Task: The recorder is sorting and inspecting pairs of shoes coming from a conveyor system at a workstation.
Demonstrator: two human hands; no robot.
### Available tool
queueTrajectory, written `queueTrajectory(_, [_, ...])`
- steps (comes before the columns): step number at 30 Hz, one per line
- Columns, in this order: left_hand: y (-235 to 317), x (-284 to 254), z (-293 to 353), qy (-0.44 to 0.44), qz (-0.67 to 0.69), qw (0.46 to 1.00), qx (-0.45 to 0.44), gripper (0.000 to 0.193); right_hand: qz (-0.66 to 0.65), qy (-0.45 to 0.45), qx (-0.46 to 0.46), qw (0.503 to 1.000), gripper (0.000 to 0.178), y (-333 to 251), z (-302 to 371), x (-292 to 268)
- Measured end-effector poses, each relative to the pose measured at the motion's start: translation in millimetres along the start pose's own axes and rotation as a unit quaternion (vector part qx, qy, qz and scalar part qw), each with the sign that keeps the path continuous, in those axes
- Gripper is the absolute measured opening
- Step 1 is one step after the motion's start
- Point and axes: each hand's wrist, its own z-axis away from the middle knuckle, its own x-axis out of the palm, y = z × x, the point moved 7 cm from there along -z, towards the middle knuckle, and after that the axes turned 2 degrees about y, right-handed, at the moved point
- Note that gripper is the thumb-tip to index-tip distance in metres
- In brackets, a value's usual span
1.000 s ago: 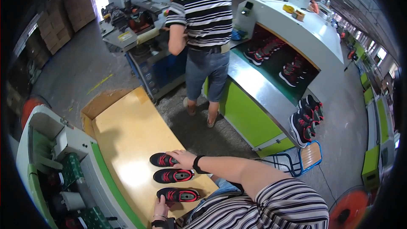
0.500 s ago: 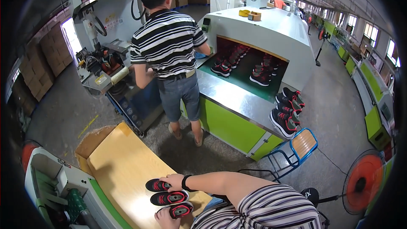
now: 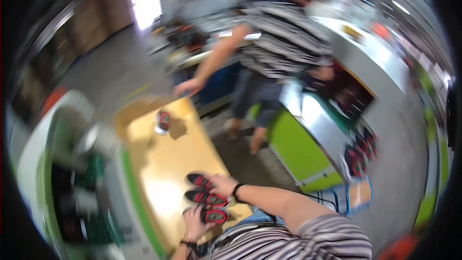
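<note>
Three black sneakers with red trim lie side by side at the near end of the wooden tabletop (image 3: 163, 163). My right hand (image 3: 222, 185) grips the heel end of the farthest sneaker (image 3: 196, 179), close against the middle sneaker (image 3: 204, 196). My left hand (image 3: 194, 224) has its fingers closed around the side of the nearest sneaker (image 3: 214, 216). Toward the far end of the tabletop is another black-and-red sneaker (image 3: 164, 121) with a white sole, blurred, its shadow beside it. Both wrists wear dark bands.
A co-worker in a striped shirt (image 3: 288, 33) stands beyond the table, one hand (image 3: 190, 87) stretched toward its far end. More sneakers (image 3: 358, 151) stand on the metal counter (image 3: 308, 115) at right, with a blue-framed stool (image 3: 360, 195) below. Green-edged machinery (image 3: 72, 163) borders the left.
A sneaker has appeared at the table's far end. The co-worker has turned and reached an arm toward the table. The whole view has swung left and is smeared; my hands remain at the sneakers.
</note>
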Motion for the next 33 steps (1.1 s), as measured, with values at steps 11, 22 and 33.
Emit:
queueTrajectory(11, [-71,-66,-15,0.069,0.347,0.910,-0.216,0.052,0.013,0.011,-0.028,0.999,0.080,18,9,0])
queueTrajectory(22, [-152,-59,0,0.002,0.047,0.872,-0.488,0.096,0.002,0.027,-0.048,0.998,0.073,20,6,-12])
queueTrajectory(33, [-147,-46,-10,-0.153,0.016,0.805,-0.573,0.153,0.090,-0.156,-0.062,0.982,0.050,53,-228,-31])
